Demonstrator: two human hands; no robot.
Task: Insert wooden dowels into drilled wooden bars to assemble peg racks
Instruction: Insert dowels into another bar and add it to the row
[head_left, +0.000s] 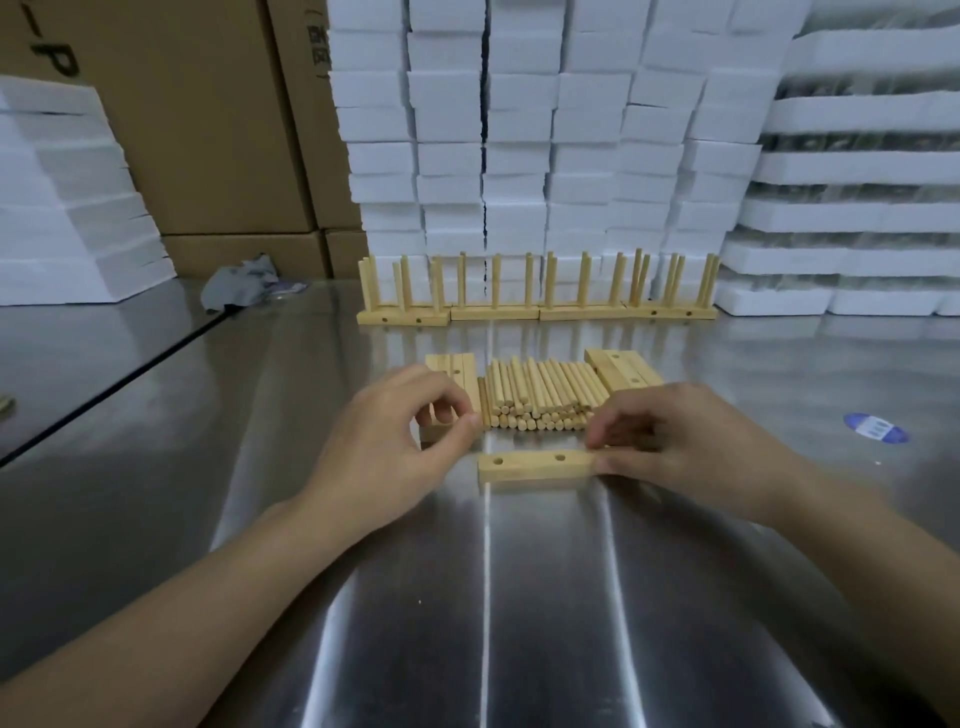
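A drilled wooden bar lies flat on the steel table with two holes showing. My right hand pinches its right end between fingers and thumb. Behind the bar is a pile of loose dowels. My left hand hovers at the pile's left edge with fingers curled and nothing visibly in it. Stacks of undrilled-side bars sit left and right of the pile. Several finished peg racks stand in a row further back.
White foam blocks are stacked behind the racks and at the left. Cardboard boxes stand at the back left, with a crumpled grey cloth beside them. A blue round sticker lies on the steel table at right.
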